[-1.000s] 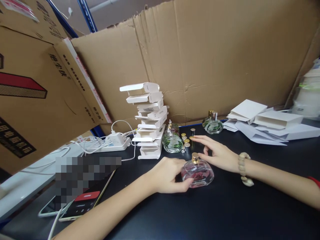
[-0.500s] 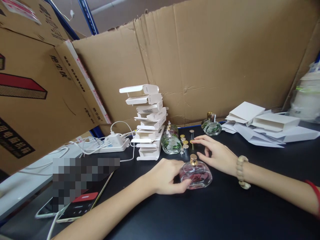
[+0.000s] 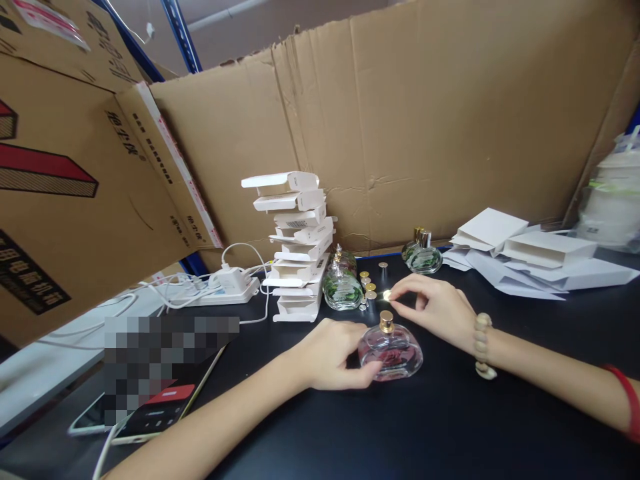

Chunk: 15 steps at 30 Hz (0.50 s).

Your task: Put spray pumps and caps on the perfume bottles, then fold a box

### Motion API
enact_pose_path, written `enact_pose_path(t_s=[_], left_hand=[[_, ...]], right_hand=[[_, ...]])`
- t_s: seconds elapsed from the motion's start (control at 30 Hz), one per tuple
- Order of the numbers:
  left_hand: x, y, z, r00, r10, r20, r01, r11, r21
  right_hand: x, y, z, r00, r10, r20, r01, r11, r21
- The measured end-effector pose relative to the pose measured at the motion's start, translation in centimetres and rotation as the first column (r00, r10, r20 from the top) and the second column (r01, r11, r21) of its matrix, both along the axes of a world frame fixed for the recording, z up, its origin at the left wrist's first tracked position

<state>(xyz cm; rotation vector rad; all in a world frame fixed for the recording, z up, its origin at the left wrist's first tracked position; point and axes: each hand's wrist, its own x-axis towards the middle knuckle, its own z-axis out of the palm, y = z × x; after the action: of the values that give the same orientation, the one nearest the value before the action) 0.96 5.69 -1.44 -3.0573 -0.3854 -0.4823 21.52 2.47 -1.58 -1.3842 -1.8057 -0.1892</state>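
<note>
My left hand [image 3: 336, 355] is closed on the left side of a pink perfume bottle [image 3: 391, 353] with a gold neck, which stands upright on the black table. Just behind it, my right hand [image 3: 389, 299] pinches a shiny gold cap [image 3: 387, 294] between thumb and forefinger. Several gold and silver caps [image 3: 371, 295] stand to the left of that cap, and a lone silver-topped cap [image 3: 383, 265] stands farther back. Beside the group of caps are green-patterned bottles [image 3: 343, 291].
A tall stack of open white boxes [image 3: 300, 253] rises behind my left hand. Two more bottles [image 3: 423, 256] stand at the back, near flattened white boxes [image 3: 540, 250]. Phones [image 3: 165, 407], a power strip [image 3: 235, 291] and cables lie left. Cardboard [image 3: 450, 120] walls the rear.
My right thumb and forefinger have come together on the gold cap, which is now tilted and nearer the pink bottle. My left hand stays on the bottle.
</note>
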Motion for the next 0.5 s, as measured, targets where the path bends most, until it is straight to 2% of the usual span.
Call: enact_pose_path(t_s=[0.1,0.23,0.37,0.5], left_hand=[[0.02,0.00,-0.01,1.000,-0.001,0.002,0.001,1.000,-0.007],[0.05,0.03,-0.04,1.000,0.015,-0.002,-0.015,1.000,-0.005],[0.05,0.09,-0.12,1.000,0.021,-0.005,-0.021,1.000,0.002],[0.03,0.15,-0.20,1.000,0.020,-0.008,-0.020,1.000,0.013]], right_hand=[[0.04,0.06,-0.05,1.000,-0.011,0.002,0.011,1.000,-0.011],[0.02,0.26,-0.11,0.999,0.046,-0.013,-0.046,0.999,-0.020],[-0.06,0.25,-0.04,0.992,0.087,0.095,-0.077,0.992,-0.097],[0.00,0.29,-0.21,0.981,0.092,0.173,-0.078,0.993,-0.084]])
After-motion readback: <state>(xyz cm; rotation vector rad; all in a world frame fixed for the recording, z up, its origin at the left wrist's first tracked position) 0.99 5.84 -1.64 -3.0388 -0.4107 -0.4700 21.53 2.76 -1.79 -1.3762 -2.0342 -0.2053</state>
